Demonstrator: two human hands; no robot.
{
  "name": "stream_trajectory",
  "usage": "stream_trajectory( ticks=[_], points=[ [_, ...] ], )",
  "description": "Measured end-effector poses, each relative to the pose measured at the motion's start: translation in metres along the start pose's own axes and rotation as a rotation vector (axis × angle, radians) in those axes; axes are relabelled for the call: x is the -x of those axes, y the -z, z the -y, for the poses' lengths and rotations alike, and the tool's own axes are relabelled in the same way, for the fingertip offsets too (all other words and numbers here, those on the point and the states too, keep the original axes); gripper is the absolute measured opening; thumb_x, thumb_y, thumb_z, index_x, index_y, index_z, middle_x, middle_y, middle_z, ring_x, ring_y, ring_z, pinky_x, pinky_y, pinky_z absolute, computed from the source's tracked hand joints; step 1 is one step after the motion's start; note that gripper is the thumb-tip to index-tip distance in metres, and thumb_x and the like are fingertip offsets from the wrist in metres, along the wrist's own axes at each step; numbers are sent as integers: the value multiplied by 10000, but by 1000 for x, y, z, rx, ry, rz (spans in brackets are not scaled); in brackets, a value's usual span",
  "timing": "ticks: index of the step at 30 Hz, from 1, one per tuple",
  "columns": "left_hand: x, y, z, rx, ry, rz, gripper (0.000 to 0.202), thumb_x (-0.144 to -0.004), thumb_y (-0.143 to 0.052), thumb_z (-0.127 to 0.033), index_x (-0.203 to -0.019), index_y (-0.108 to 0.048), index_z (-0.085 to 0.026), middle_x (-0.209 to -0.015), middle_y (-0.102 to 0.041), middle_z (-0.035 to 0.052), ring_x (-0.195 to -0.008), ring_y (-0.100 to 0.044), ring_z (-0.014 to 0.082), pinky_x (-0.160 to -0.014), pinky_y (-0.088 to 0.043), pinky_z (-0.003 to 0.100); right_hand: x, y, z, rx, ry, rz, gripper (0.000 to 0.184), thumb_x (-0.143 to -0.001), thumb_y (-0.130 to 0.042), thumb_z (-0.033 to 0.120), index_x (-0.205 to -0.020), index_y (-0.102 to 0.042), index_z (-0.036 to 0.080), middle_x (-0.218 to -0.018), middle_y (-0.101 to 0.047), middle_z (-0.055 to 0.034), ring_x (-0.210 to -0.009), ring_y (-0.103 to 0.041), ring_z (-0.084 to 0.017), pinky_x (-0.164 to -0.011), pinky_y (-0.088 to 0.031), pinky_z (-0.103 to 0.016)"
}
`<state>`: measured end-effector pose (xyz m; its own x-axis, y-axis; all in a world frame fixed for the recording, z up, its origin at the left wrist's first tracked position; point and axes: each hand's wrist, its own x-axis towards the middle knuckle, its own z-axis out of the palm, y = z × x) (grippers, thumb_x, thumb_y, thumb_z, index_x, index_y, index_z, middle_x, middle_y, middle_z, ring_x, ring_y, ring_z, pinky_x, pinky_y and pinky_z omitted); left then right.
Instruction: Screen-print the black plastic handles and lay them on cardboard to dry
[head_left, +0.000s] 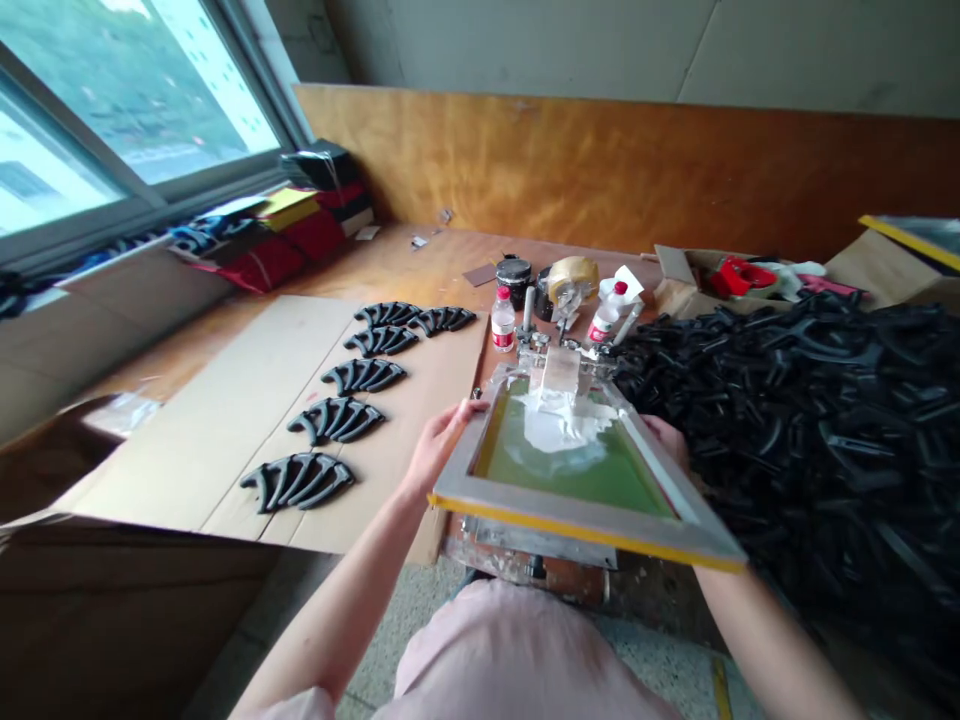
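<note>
A screen printing frame [585,535] with a grey rim and green mesh tilts up in front of me. White ink [559,425] lies on the mesh below a pale block [561,372] near the hinged far end. My left hand [439,440] is closed at the frame's left edge, fingertips at the rim. At the right edge is my right hand [670,440]; its fingers are mostly hidden behind the frame. Under the frame shows a metal base plate [540,545]. To the left, several black ribbed, fan-shaped parts [298,482] lie in a column on cardboard [217,410].
A large heap of black parts [810,420] fills the right side. Behind the frame stand two red-capped bottles [503,322], a dark jar [514,280] and a tape roll [574,278]. An open carton [675,270] sits at the back right. A wooden board [585,160] closes the back.
</note>
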<state>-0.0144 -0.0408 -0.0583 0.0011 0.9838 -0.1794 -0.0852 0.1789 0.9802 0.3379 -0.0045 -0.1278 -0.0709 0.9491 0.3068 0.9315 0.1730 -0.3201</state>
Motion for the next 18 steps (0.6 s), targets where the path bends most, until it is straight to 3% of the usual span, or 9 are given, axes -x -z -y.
stream_trajectory(
  ticks=[1, 4, 6, 8, 11, 14, 18],
  points=[
    [8, 3, 16, -22, 70, 7, 567, -797, -597, -605, -1098, -698, -135, -896, -699, 56, -714, -609, 148, -628, -467, 231, -5, 3, 1, -59, -36, -49, 521, -960, -266, 349, -877, -704, 79, -716, -734, -64, -550, -627, -139, -491, -521, -246],
    [25, 6, 70, -52, 202, -28, 711, -753, -663, -560, -1351, -547, -194, -851, -695, 27, -690, -620, 152, -600, -464, 229, -19, 8, 29, -217, -16, -173, 397, -924, -491, 390, -1161, -642, 109, -1053, -713, -136, -771, -678, -181, -701, -555, -296],
    [29, 3, 102, -95, 206, -107, 797, -759, -664, -523, -1454, -416, -223, -842, -686, 14, -708, -629, 155, -619, -474, 235, -26, 6, 59, -179, 127, -129, 537, -833, -657, 384, -1303, -550, 148, -1280, -594, -166, -1001, -633, -246, -861, -523, -375],
    [27, 0, 126, -162, 184, -173, 774, -784, -639, -496, -1467, -393, -228, -845, -677, 13, -737, -634, 159, -649, -485, 245, -30, -1, 86, -56, 240, -15, 623, -763, -742, 350, -1317, -525, 166, -1315, -542, -171, -1124, -553, -305, -929, -475, -440],
    [21, 0, 144, -232, 172, -187, 700, -808, -606, -497, -1434, -439, -230, -862, -677, 20, -757, -639, 168, -668, -495, 261, -24, -17, 111, 66, 280, 185, 379, -777, -730, 285, -1115, -611, 164, -1111, -620, -151, -1054, -548, -311, -890, -457, -442],
    [18, 4, 150, -221, 175, -152, 691, -797, -610, -532, -1394, -482, -208, -901, -692, 40, -784, -651, 183, -679, -503, 271, 1, -29, 115, 85, 292, 346, 91, -850, -615, 214, -930, -631, 173, -935, -657, -116, -933, -578, -266, -812, -456, -372],
    [18, 6, 153, -203, 179, -134, 695, -794, -606, -556, -1377, -497, -192, -920, -701, 55, -801, -658, 191, -685, -507, 279, 42, -19, 108, 37, 468, 456, 214, -853, -472, 75, -911, -649, 179, -905, -671, -86, -886, -597, -220, -726, -436, -310]
  ],
)
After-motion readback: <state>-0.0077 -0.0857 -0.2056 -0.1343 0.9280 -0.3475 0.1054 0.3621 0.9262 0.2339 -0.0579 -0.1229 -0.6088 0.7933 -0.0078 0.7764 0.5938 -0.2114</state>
